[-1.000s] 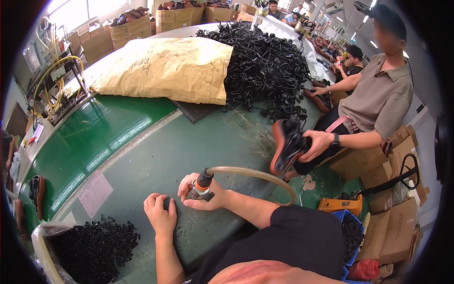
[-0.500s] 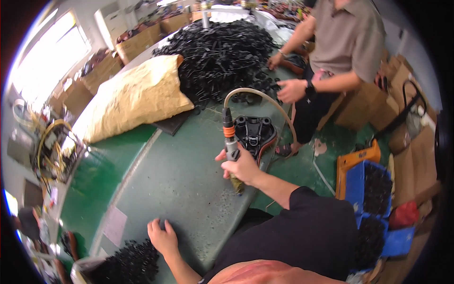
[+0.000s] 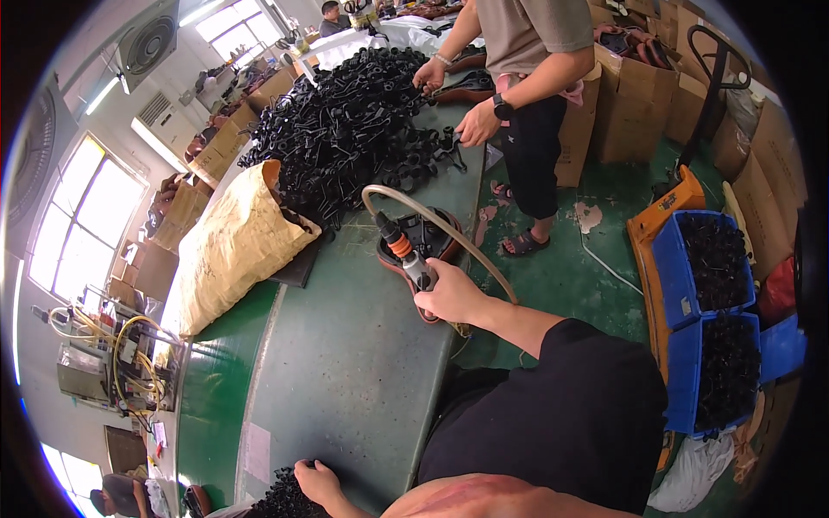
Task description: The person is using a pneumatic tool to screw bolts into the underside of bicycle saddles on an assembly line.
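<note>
Just beyond the right hand [image 3: 445, 293], what looks like a bicycle seat [image 3: 432, 242] lies on the table [image 3: 345, 363], its dark underside up. That hand is wrapped around a grey tool [image 3: 418, 271] with an orange collar; a pale hose [image 3: 485, 261] arches from its top and drops toward the forearm. The hand hides the tool's lower end, so contact with the seat cannot be told. The left hand [image 3: 319, 485] rests with curled fingers beside a heap of small black parts [image 3: 281, 498]; whether it pinches one is unclear.

The seat is probably fairly light, with a stiff base and a softer cover that could scuff; its wide end or brown rim seems the surest hold. The tool looks rigid and rather weighty, best gripped round its body, and the hose may tug on it.

The tabletop is smooth-looking green, speckled between the hands. Ahead of them are a yellow sack [image 3: 237, 250] and a mound of black pieces [image 3: 345, 129], where a co-worker's hand [image 3: 477, 123] reaches in. Right of the right hand, blue crates [image 3: 682, 380] stand by an orange pallet jack [image 3: 646, 246] on worn green floor [image 3: 604, 298].
</note>
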`<state>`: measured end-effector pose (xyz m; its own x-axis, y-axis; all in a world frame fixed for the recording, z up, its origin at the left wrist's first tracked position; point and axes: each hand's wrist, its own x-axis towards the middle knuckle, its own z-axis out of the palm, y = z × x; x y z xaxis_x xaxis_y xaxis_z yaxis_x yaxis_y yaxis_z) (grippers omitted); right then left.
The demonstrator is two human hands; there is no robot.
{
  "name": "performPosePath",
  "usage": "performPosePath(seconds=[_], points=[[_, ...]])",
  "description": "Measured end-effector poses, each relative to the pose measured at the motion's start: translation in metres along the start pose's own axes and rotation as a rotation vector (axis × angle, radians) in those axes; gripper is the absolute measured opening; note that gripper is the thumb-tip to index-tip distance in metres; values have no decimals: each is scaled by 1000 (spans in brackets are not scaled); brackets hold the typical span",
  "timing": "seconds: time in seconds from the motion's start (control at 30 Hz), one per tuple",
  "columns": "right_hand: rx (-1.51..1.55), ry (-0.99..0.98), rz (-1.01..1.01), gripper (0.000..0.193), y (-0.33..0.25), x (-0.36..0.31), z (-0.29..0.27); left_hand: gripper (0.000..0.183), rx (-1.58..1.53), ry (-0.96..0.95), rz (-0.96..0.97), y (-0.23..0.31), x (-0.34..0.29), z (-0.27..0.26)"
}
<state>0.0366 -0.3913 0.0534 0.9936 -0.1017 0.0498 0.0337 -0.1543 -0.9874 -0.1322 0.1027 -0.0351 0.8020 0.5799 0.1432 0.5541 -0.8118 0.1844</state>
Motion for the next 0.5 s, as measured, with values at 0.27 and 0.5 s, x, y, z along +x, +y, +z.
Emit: performPosePath(seconds=[0.27, 0.5], points=[[232, -178, 144, 27, -9, -2, 14, 18, -19, -18, 5, -7, 5, 2], [248, -315, 129, 26, 2, 7, 40, 8, -82, 106, 126, -11, -2, 12]])
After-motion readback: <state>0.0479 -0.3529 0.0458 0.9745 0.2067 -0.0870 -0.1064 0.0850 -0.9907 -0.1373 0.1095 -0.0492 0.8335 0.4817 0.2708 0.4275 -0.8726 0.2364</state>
